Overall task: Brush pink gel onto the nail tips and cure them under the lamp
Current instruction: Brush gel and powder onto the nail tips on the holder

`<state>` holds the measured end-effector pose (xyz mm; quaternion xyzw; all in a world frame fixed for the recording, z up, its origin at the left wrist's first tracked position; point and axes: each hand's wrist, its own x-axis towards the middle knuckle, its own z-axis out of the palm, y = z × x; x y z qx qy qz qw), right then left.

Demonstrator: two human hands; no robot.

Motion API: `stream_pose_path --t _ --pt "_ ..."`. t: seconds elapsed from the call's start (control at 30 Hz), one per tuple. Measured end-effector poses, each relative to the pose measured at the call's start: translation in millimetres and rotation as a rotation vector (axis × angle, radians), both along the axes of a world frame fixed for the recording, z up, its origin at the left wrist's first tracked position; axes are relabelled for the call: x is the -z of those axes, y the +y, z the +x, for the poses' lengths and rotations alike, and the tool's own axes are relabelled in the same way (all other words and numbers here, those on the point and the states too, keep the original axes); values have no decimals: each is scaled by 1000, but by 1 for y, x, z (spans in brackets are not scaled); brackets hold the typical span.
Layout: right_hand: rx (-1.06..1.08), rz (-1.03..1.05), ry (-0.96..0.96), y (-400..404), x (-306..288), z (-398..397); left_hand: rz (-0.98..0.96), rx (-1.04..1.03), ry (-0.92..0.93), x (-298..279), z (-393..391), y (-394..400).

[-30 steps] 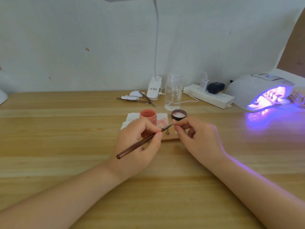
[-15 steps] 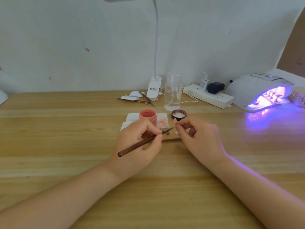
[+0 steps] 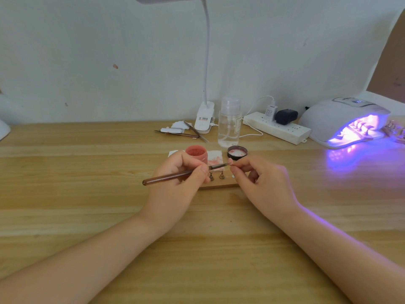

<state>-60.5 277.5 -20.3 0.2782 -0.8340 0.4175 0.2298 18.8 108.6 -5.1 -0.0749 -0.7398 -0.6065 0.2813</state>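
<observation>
— Hands? Left hand (image 3: 175,183) grips the brush (image 3: 182,174); right hand (image 3: 260,183) pinches a nail tip (image 3: 230,163) at the bristles (steadying it, probably).

— Gel?

— Pink pot (image 3: 196,152) just behind; lamp (image 3: 346,121) glows far right on the tabletop (image 3: 87,172).

Both bare forearms reach in from the lower corners and converge toward the middle. The left hand (image 3: 175,185) has its fingers curled in a pen grip, thumb and forefinger pinched together, knuckles up. The right hand (image 3: 260,183) faces it, thumb and forefinger pinched, the other fingers curled under. The fingertips of the two hands nearly meet.
</observation>
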Motion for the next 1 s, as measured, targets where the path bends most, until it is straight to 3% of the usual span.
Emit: stream_pose_path --t 0.3,1.0 --pt "-12 -22 -3 -1 0 0 125 3 18 0 -2 3" --pt "-26 -3 5 0 -2 3 32 5 20 -1 0 4"
